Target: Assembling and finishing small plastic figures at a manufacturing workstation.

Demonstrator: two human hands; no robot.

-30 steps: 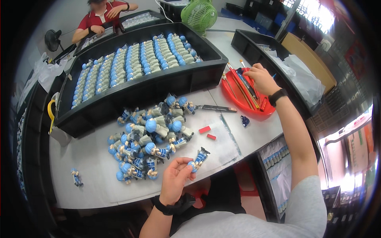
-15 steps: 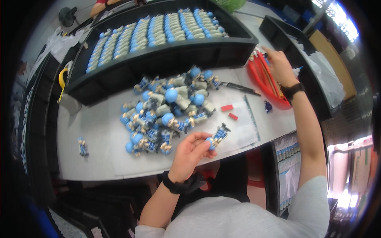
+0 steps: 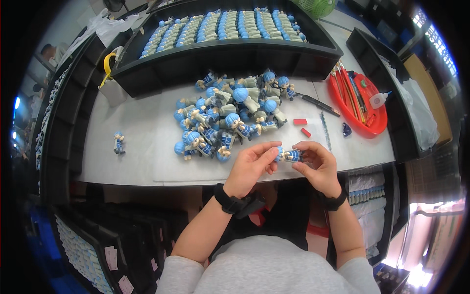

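A small blue-haired figurine in a blue outfit lies sideways between my hands, above the table's front edge. My left hand pinches it at the head. From the other side my right hand curls its thumb and fingers round the leg end; its fingertips partly cover the feet. Just beyond is a heap of similar figurines, some with grey backs turned up. Two red blocks lie right of the heap, near a black pen-like tool.
A black crate with rows of figurines stands at the back. At right are a red tray of brushes, a white bottle and a dark blue piece. One figurine stands apart at left, near a grey cup holding yellow-handled scissors.
My right hand has come back from the red tray to the figurine and now grips its leg end. The figurine has turned from slanting to nearly level. The whole view has shifted.
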